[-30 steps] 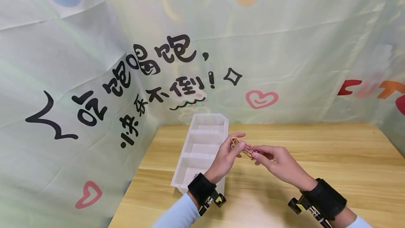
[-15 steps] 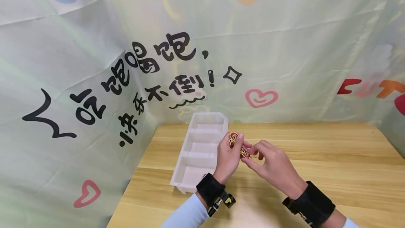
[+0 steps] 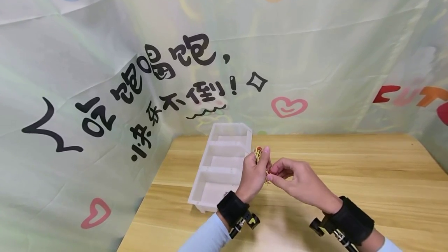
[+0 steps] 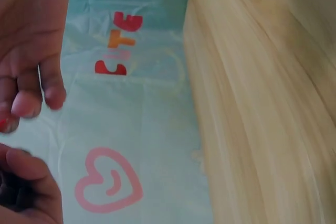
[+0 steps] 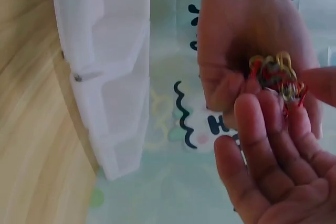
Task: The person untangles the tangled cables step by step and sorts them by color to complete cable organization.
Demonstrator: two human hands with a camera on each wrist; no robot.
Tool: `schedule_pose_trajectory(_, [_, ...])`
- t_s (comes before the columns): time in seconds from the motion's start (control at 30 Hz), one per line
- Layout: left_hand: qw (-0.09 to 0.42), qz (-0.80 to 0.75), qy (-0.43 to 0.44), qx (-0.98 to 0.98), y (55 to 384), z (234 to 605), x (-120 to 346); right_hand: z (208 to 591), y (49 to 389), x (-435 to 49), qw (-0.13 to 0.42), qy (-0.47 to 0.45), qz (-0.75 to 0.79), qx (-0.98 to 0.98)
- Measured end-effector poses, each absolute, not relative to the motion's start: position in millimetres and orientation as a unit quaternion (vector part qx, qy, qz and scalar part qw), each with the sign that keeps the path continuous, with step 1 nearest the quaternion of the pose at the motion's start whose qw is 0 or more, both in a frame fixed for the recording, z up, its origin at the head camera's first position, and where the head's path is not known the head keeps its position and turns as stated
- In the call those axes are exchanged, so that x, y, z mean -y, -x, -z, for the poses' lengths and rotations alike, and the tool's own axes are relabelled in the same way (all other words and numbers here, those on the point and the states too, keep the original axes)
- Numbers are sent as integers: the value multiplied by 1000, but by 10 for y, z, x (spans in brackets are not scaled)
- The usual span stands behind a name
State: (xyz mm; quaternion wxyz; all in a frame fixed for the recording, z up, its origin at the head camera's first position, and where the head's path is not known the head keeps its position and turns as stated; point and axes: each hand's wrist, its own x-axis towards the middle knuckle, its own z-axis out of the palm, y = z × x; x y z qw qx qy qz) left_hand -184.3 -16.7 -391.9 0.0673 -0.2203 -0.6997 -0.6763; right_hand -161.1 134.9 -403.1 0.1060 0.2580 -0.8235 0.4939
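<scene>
My left hand [image 3: 252, 177] grips a tangled bunch of rubber bands [image 3: 258, 154], thin yellow and red loops, with its thumb up along the bunch. At the bunch's lower end, the thumb and forefinger of my right hand [image 3: 301, 181] pinch at a band. In the right wrist view the bands [image 5: 273, 73] bulge from the left fist, and the right fingers [image 5: 252, 121] are right up against them. The left wrist view catches part of both hands, the right hand [image 4: 31, 45] above the left hand [image 4: 37, 182]; the bunch is mostly hidden there.
A white bin with three compartments [image 3: 201, 170] stands on the wooden table [image 3: 350, 166] just left of the hands. Something small and dark shows in its nearest compartment beside the left wrist. Printed cloth [image 3: 332, 57] hangs behind and at the sides.
The left hand has turned more upright and closed further around the bands. The right hand has moved slightly left, its fingers working at the lower end of the bunch.
</scene>
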Motion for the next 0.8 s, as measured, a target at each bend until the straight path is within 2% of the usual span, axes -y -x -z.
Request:
schedule_pose_trajectory(0.27, [19, 639, 189, 745, 1844, 3959, 262, 4045, 1598, -1483, 114, -308, -449, 831])
schedule_pose_trajectory(0.5, [-43, 714, 151, 683, 1848, 4059, 246, 4117, 1598, -1494, 133, -319, -413, 843])
schedule_pose_trajectory(0.63, [-31, 715, 163, 680, 1844, 4082, 222, 4115, 1607, -1386, 157, -328, -381, 850])
schedule_pose_trajectory(0.73, [-11, 700, 176, 692, 1845, 4087, 217, 4101, 1606, -1331, 197, -336, -348, 853])
schedule_pose_trajectory(0.8, [-21, 705, 177, 687, 1848, 4093, 222, 4090, 1606, -1319, 223, -342, -325, 853])
